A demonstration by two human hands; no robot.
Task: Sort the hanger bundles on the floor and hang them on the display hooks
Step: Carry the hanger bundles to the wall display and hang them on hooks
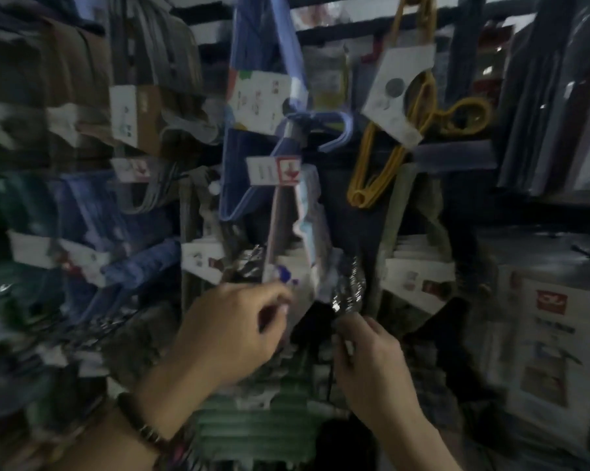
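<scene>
Blurred blue and grey hanger stacks fill the rack's left side, their details lost. The left hand, a bracelet at its wrist, pinches the lower edge of a pale hanger bundle hanging mid-rack beside blue hangers. The right hand curls its fingers round a thin dark piece, too smeared to identify. Yellow hangers hang at the upper right

Dark display rack, blue hanger bundle and yellow hanger bundle hanging on it, side by side
</scene>
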